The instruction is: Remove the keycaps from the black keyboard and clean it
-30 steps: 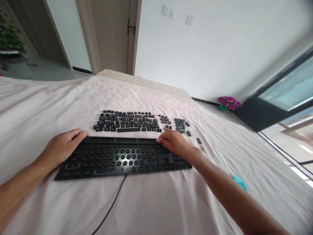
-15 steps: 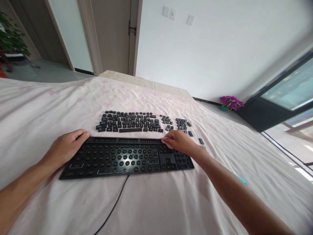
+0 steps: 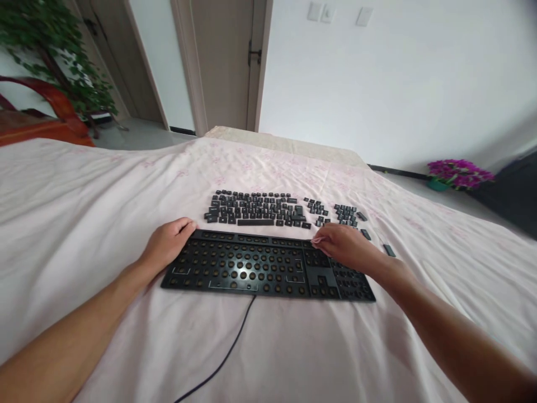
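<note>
One black keyboard (image 3: pixel 268 268) lies across the centre of my feed. My left hand (image 3: pixel 170 243) grips its upper-left corner, thumb and fingers closed on it. My right hand (image 3: pixel 346 245), over the keyboard's right part, pinches a small pink cloth (image 3: pixel 319 240) at the far edge; the fingertips look partly hidden, so I can't fairly judge the contact. A cable (image 3: pixel 231 348) runs to the bottom of the frame. Just above the keyboard sit rows of loose black keycaps (image 3: pixel 255 215). The wrinkled pale pink sheet (image 3: pixel 314 352) bears everything. Further out, I see a door (image 3: pixel 222 61) top centre-left, a white wall (image 3: pixel 377 84) upper right, purple flowers (image 3: pixel 459 172) far right and a leafy plant (image 3: pixel 54 39) upper left.
</note>
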### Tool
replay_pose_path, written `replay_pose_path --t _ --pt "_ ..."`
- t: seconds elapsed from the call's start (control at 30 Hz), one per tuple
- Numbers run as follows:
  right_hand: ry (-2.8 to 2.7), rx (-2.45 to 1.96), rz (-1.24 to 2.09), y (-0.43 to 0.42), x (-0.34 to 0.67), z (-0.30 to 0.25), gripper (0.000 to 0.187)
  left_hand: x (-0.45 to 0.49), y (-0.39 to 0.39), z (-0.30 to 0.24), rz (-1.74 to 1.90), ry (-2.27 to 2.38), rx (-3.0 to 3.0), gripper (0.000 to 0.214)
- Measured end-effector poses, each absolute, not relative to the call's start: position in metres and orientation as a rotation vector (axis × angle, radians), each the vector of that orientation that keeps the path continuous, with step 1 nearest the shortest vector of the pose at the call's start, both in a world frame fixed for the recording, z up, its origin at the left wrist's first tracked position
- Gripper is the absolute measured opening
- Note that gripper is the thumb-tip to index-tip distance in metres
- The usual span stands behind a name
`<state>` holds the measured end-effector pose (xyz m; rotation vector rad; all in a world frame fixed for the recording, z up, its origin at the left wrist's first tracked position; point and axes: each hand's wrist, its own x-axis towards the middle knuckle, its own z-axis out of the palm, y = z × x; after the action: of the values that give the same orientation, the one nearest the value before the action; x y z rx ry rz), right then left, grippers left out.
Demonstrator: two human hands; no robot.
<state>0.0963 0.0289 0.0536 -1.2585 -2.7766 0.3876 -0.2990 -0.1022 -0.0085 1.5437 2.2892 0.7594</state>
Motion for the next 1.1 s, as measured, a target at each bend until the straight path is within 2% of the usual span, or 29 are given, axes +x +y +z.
replay_pose_path --t 0.1,0.3,0.47,0.67,0.8,0.9,1.03,1.1 --pt "-2.751 -1.226 0.347 0.022 0.094 0.059 0.022 -0.297 -0.103 -0.006 0.731 2.311 1.584 0.039" --pt "-2.657 -0.992 0.627 -0.002 0.039 0.064 0.017 -0.297 -0.102 -0.009 0.701 2.334 1.715 0.038" --pt "-2.704 -0.801 0.579 -0.01 -0.009 0.051 0.016 -0.299 -0.1 -0.012 0.697 2.331 1.778 0.037" --pt "-2.862 -0.871 0.493 0.0 -0.005 0.05 0.024 -0.305 -0.1 -0.01 0.714 2.304 1.772 0.035" --pt "-2.926 -1.006 0.407 0.005 0.009 0.064 0.022 -0.317 -0.095 -0.011 0.78 2.148 1.781 0.034" --pt "-2.857 -0.964 0.499 0.0 0.003 0.074 0.018 -0.323 -0.093 -0.009 0.933 2.006 1.703 0.034" --pt "-2.684 -0.807 0.689 -0.008 -0.024 0.075 0.022 -0.316 -0.097 0.0 1.315 1.874 1.585 0.035" --pt "-2.599 -0.762 0.775 -0.009 -0.038 0.07 0.022 -0.307 -0.103 0.008 1.36 1.767 1.504 0.036"
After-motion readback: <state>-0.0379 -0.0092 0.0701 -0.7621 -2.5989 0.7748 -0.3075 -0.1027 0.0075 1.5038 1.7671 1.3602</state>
